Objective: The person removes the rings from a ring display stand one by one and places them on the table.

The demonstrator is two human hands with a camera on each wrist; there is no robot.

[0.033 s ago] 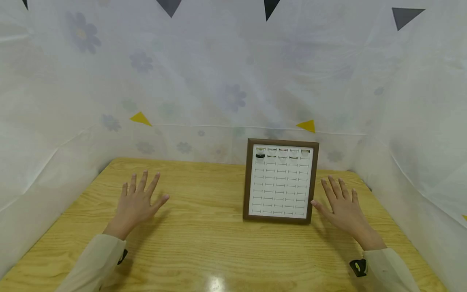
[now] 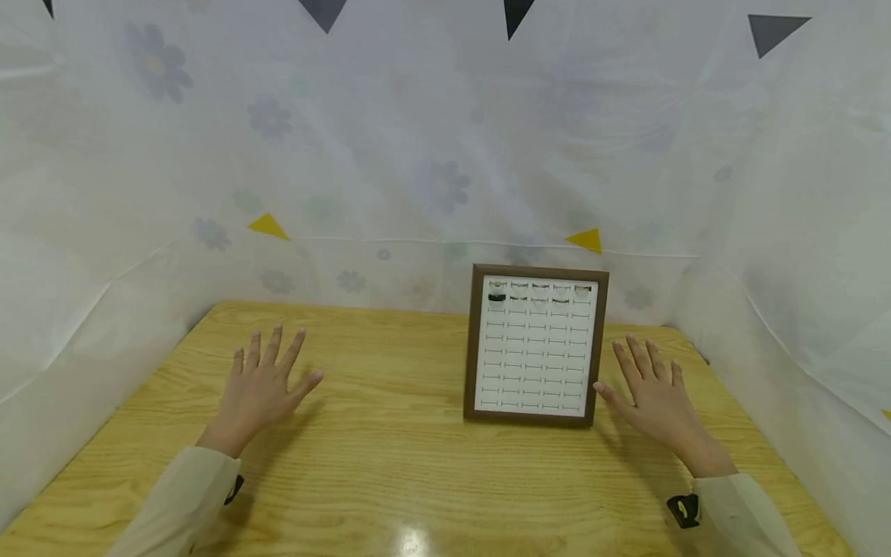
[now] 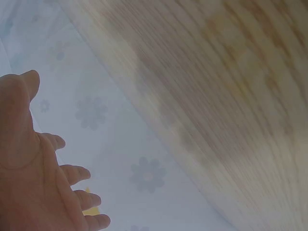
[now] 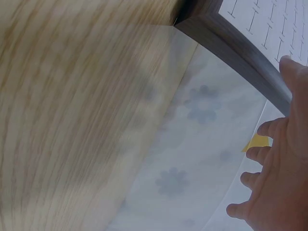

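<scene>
Both hands, left (image 2: 261, 387) and right (image 2: 654, 398), flat and relaxed on the wooden desk (image 2: 390, 449), grasping nothing. Dark-framed white ring display board (image 2: 534, 346) just left of the right hand: probably rigid, light; best gripped by frame edges.

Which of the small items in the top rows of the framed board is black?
The item at the far left of the second row on the framed board: it is dark black, while the other items look pale or silvery.

A brown-framed white ring display board (image 2: 534, 348) stands on the wooden table (image 2: 390, 456), seemingly leaning against the floral fabric backdrop (image 2: 418, 155) behind.
</scene>
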